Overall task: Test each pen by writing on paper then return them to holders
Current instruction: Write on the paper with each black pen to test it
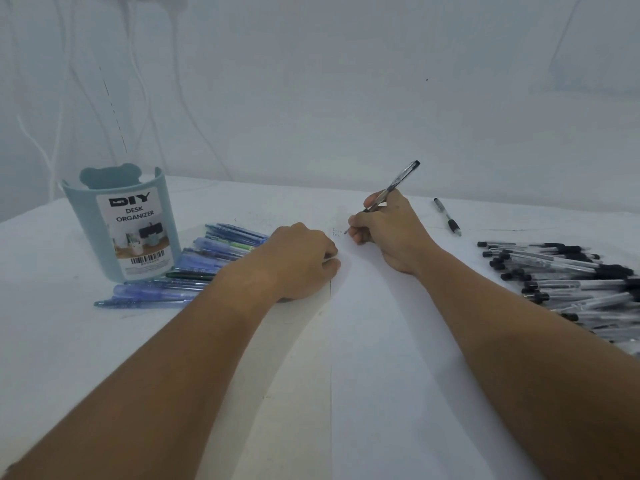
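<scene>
The right hand (388,230) grips a clear-barrelled ballpoint pen with a black cap end (393,186) in a writing hold, fingers and thumb clamped round the lower barrel, tip resting on the white sheet of paper (398,358) beside two short lines of faint writing (336,232) (too small to read). The left hand (298,261) rests on the paper's left edge, fingers curled loosely under, holding nothing. A pale blue plastic desk organizer with a printed label (124,223) stands upright at far left on the white table (52,323). A loose row of blue pens (180,271) lies just beside its base. A heap of clear black-tipped pens (568,278) lies at right. One single clear pen with a black grip (447,216) lies apart, beyond the heap.
</scene>
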The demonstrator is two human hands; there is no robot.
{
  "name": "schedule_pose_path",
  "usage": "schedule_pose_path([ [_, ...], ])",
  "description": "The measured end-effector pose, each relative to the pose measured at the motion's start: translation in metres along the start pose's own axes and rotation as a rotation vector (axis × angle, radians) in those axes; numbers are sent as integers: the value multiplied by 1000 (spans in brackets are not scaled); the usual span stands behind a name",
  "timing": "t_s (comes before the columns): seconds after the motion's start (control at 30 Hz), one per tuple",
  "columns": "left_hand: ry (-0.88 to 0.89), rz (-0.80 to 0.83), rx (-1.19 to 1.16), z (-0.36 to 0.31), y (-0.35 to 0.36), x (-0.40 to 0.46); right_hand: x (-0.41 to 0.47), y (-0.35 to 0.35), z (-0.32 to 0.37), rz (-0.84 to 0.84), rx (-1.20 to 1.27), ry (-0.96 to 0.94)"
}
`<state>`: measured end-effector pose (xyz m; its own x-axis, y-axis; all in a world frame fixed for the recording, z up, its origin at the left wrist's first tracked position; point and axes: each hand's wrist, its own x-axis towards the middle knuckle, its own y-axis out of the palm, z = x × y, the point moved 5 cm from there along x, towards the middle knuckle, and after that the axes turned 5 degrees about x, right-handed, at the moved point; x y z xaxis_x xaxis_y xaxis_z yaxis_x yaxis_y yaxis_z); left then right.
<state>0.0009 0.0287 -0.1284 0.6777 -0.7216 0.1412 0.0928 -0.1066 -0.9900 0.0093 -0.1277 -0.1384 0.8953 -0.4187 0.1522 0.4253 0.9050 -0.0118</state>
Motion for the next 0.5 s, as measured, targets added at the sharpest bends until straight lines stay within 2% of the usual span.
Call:
schedule_pose_path([
  [0.5,-19,9,38,-3,-2,-2,0,4,0,15,-159,-47],
])
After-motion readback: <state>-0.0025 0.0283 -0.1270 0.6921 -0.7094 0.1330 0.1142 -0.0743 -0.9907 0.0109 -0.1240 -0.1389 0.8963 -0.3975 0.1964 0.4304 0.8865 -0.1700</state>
